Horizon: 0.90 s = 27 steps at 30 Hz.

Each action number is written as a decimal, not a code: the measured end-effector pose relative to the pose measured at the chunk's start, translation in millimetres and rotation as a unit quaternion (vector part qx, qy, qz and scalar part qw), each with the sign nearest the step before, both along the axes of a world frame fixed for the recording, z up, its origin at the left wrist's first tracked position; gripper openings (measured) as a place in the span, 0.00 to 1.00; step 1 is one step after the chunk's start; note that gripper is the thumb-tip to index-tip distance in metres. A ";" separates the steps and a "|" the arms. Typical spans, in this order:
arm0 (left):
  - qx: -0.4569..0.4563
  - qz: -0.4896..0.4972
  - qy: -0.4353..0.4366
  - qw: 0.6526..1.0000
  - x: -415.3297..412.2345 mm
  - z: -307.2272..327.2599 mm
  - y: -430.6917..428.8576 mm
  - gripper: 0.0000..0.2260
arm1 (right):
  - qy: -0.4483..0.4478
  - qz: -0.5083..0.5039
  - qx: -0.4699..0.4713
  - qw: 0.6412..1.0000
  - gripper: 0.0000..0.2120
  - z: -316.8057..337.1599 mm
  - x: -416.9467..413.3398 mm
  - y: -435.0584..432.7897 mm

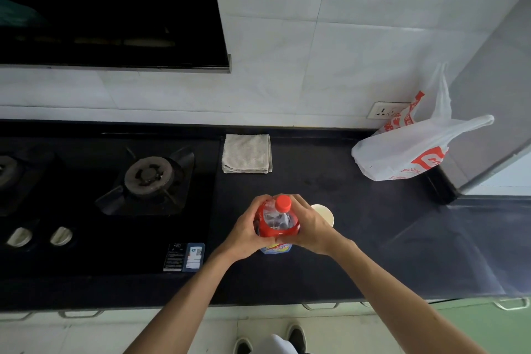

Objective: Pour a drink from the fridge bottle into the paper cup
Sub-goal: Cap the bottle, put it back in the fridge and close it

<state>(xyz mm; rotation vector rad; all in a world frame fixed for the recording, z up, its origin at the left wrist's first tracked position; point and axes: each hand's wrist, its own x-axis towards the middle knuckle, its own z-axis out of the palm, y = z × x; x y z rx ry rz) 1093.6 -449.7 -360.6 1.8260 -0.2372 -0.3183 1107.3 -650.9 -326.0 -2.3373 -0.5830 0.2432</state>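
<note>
Left hand point(244, 234) and right hand point(311, 227) on bare forearms point(388, 290); below, dark shoes point(297, 338) with pale soles, and a fold of white clothing point(283, 344).

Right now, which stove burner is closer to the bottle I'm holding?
The burner nearer the folded cloth, fully in view; the other burner is cut off at the left edge.

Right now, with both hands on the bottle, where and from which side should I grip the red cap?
Probably pinch the red cap round its side wall, coming from above with the right hand. The bottle is upright, so the cap sits topmost and uncovered, while the left hand grips the shoulder and can steady it.
</note>
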 end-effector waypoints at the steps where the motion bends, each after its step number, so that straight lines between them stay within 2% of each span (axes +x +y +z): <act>1: -0.009 0.005 0.005 1.000 -1.0 -0.6 1.8 0.39 | 0.000 -0.002 0.003 1.000 0.37 0.2 0.5 1.9; 6: -0.016 -0.016 0.039 0.999 -6.1 5.2 25.0 0.42 | -0.005 -0.010 0.035 0.999 0.36 20.9 5.5 20.8; 9: -0.064 0.030 0.137 0.988 -7.6 17.5 48.7 0.45 | 0.002 -0.020 0.099 0.995 0.37 56.9 11.4 30.2; 10: -0.109 0.072 0.180 0.975 -7.1 24.4 54.8 0.44 | 0.005 -0.022 0.128 0.992 0.37 71.3 13.9 31.6; 12: -0.225 0.149 0.250 0.930 -1.7 41.9 64.7 0.34 | -0.006 -0.021 0.176 0.984 0.37 102.9 18.7 35.2; 14: -0.333 0.177 0.296 0.878 6.6 64.6 72.3 0.24 | -0.035 -0.006 0.205 0.978 0.36 136.4 24.2 41.0; 15: -0.371 0.178 0.306 0.858 10.2 76.5 75.4 0.23 | -0.050 0.003 0.219 0.975 0.36 153.0 27.6 44.4; 17: -0.426 0.166 0.310 0.834 14.9 100.7 80.4 0.26 | -0.071 0.020 0.245 0.967 0.36 183.9 34.1 51.1; 21: -0.503 0.139 0.274 0.808 11.7 147.9 91.1 0.30 | -0.092 0.055 0.271 0.957 0.37 235.6 41.3 61.7; 27: -0.533 0.177 0.218 0.798 -13.3 202.2 103.9 0.29 | -0.099 0.120 0.276 0.948 0.38 276.9 42.8 72.9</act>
